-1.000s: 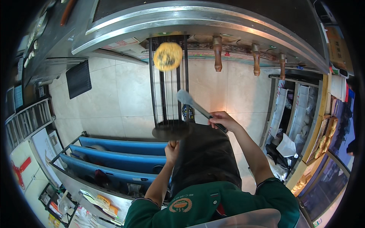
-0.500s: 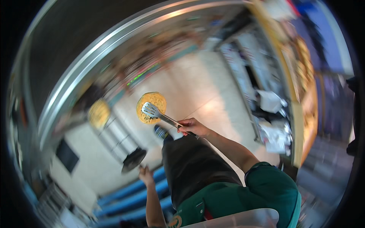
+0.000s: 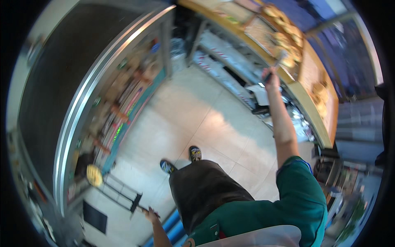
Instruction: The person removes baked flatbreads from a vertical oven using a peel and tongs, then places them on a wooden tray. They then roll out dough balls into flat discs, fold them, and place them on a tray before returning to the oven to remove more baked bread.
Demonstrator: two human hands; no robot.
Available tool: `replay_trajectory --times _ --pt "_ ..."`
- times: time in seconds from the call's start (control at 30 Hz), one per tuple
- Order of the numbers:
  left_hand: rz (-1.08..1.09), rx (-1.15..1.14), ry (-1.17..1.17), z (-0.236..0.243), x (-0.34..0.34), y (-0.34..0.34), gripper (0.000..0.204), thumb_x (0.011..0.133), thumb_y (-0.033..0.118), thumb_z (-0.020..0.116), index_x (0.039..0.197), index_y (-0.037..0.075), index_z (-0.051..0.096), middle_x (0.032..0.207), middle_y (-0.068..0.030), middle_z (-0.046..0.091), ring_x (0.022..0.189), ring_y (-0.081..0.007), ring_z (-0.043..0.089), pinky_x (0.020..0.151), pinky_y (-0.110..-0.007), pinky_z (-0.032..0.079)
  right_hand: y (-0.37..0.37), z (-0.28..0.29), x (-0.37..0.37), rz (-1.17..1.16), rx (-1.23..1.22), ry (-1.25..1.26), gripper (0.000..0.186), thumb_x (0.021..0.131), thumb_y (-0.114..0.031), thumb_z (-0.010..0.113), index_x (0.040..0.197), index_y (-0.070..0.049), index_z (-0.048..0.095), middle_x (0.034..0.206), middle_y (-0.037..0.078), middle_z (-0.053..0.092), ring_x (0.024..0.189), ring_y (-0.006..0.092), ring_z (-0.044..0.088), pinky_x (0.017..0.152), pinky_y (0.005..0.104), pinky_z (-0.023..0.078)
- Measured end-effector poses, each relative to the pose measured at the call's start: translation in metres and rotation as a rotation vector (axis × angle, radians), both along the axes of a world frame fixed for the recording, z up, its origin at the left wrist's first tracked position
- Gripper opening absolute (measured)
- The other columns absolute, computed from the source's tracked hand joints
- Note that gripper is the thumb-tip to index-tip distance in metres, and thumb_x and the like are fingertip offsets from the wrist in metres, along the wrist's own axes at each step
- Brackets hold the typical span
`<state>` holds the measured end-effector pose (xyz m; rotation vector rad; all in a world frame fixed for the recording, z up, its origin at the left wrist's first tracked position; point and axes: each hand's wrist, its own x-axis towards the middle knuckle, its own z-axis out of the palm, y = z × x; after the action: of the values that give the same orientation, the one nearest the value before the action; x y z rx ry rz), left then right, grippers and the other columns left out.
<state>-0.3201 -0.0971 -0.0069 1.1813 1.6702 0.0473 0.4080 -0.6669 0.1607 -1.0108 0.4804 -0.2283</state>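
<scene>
At the lower left, my left hand [image 3: 151, 215] is closed round the grip of a long-handled metal rack [image 3: 122, 190] with thin parallel rods and a dark crosspiece. A round yellow flatbread [image 3: 94, 175] is at its far end. My right arm stretches far out to the upper right. In that closed right hand [image 3: 270, 79] are slotted metal tongs [image 3: 282, 57], blurred at the tip. The tip is over a tray [image 3: 258, 33] on the wooden counter, beside a round flatbread [image 3: 288, 61]. Whether the tongs still grip that bread, I cannot tell.
More breads [image 3: 284, 18] line the tray's back, and others [image 3: 320, 96] sit farther right on the counter [image 3: 314, 117]. Shelves [image 3: 222, 61] with plastic bags stand underneath. To the left is a large dark round griddle-like surface [image 3: 45, 103] with a shiny metal rim [image 3: 84, 88].
My right hand has swung from the middle to the upper right, over the counter, with the tongs and flatbread. My left hand and the rack have shifted lower. The view has turned right.
</scene>
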Motion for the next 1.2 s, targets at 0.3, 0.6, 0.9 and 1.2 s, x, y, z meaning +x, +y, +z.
replay_trajectory --times 0.3,0.6,0.9,1.2 --pt "0.061 -0.051 0.073 0.004 -0.002 -0.012 0.039 0.087 0.033 0.074 0.067 0.003 0.059 0.047 -0.0055 0.054 0.035 -0.0143 0.051 0.033 -0.03 0.036 0.323 -0.101 -0.244 1.391 -0.41 0.215 0.01 0.096 -0.011 0.06 0.093 -0.004 0.067 0.09 0.007 0.068 0.073 0.0119 0.062 0.066 0.0275 0.051" --pt "-0.067 0.016 0.136 0.035 0.016 -0.003 0.043 0.086 0.032 0.074 0.06 0.001 0.06 0.05 -0.0078 0.06 0.046 -0.0178 0.062 0.048 -0.033 0.049 0.671 -0.121 -0.395 1.958 -0.147 0.408 0.019 0.091 -0.022 0.069 0.091 -0.003 0.068 0.076 -0.001 0.065 0.061 0.0044 0.058 0.053 0.0205 0.046" --pt "-0.169 0.041 0.001 0.02 0.103 0.149 0.041 0.089 0.029 0.068 0.059 0.002 0.063 0.044 -0.0094 0.058 0.039 -0.0181 0.056 0.044 -0.035 0.046 0.56 -0.069 -0.319 1.95 0.017 0.403 0.025 0.094 -0.015 0.065 0.113 0.002 0.064 0.09 0.006 0.066 0.071 0.0094 0.061 0.064 0.0233 0.049" --pt "-0.031 0.026 -0.039 -0.02 0.21 0.348 0.029 0.089 0.028 0.071 0.084 0.003 0.058 0.054 -0.0063 0.053 0.033 -0.0131 0.04 0.03 -0.029 0.031 0.303 0.008 -0.202 1.088 -0.188 0.375 0.022 0.095 -0.022 0.064 0.106 -0.003 0.068 0.095 0.005 0.069 0.076 0.0101 0.062 0.07 0.0246 0.052"
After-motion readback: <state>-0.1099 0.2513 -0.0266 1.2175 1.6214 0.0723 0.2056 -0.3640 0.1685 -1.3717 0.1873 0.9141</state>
